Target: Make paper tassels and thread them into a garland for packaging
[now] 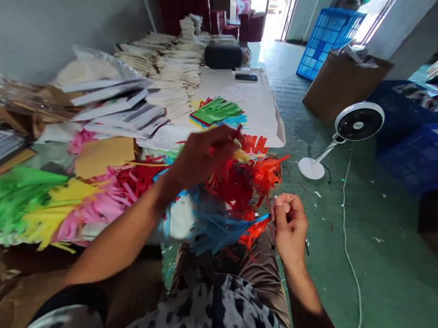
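My right hand (291, 224) is closed in a pinch above my right thigh, at the narrow end of a blue paper tassel (218, 227). A tiny pale bit shows at its fingertips. The tassel's fringe spreads leftward and is blurred. My left hand (210, 154) is raised over the table edge, smeared by motion, with bent fingers; a dark red tip shows near them, and I cannot make out what it is. Below and right of it lie red paper tassels (237, 180) and orange-red tassels (267, 174). Beyond it sits a fanned stack of fringed green paper (219, 110), with other colours underneath.
Green (19, 194), yellow (54, 205) and pink fringed paper (98, 203) lie along the table's left front. Behind are booklets (123, 103) and cream stacks (176, 64). A black phone (246, 77) lies farther back. A white fan (357, 124) and blue crates (429, 157) stand at right.
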### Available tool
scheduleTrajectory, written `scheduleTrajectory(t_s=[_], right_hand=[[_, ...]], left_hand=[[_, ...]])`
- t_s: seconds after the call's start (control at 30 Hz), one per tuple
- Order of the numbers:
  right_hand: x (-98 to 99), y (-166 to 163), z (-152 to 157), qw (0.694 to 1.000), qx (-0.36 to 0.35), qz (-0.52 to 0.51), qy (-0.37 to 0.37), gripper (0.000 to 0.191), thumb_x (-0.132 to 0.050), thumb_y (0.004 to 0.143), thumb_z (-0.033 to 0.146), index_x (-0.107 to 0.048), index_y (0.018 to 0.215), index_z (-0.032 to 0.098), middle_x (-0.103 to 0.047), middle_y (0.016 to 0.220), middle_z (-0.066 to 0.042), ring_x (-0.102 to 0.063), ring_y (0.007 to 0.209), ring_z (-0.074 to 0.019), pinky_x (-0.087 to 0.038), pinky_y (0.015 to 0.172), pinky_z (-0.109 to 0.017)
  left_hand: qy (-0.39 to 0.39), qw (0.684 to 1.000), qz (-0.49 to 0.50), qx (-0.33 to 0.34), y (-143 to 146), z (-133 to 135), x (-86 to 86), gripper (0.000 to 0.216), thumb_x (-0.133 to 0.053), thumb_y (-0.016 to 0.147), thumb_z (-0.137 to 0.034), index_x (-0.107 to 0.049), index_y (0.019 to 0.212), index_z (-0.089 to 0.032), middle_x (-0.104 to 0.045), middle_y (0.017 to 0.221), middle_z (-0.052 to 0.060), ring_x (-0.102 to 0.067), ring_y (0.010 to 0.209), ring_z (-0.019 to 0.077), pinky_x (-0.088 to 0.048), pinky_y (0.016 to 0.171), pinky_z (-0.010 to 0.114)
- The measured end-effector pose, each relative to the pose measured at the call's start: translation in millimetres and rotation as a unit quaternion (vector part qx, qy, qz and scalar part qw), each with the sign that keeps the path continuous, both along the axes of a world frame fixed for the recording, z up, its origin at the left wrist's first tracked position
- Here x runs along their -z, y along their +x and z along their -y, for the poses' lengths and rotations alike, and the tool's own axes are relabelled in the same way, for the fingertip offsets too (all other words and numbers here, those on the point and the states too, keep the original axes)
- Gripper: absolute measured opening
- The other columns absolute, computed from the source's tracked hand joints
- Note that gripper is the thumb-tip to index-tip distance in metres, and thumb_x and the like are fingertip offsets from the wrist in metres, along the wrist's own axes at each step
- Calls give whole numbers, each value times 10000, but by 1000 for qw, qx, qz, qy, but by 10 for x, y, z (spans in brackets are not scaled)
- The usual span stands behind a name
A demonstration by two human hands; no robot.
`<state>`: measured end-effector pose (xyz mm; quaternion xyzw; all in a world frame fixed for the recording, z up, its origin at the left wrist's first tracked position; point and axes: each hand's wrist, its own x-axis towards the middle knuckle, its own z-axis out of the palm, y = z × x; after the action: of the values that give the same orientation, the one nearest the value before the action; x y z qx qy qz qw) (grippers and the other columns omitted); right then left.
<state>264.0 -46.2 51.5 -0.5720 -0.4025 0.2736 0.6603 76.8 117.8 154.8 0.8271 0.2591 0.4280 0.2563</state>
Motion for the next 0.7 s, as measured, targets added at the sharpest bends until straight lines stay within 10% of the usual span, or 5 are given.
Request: scheduleTrajectory(t_s=[0.27,0.7], right_hand=[[50,-86,-118,1000,-15,7,9,249,-557,1057,516,-540,987,278,-414,749,46,-389,625,-147,-335,570,-281],[10,-84,-173,998,-51,36,-12,231,-666,1003,482,-686,952,257,-544,772,29,-466,688,-157,-359,631,-296]], left_hand=[[-119,989,-71,57,383,641,859,176,-639,1011,-304,-750,938,-190,-724,863,21,-629,760,132,-469,726,257],[-339,934,68,91,338,752,951,390,-760,913,-516,-799,1065,-160,-692,779,26,-566,674,120,-463,612,229]])
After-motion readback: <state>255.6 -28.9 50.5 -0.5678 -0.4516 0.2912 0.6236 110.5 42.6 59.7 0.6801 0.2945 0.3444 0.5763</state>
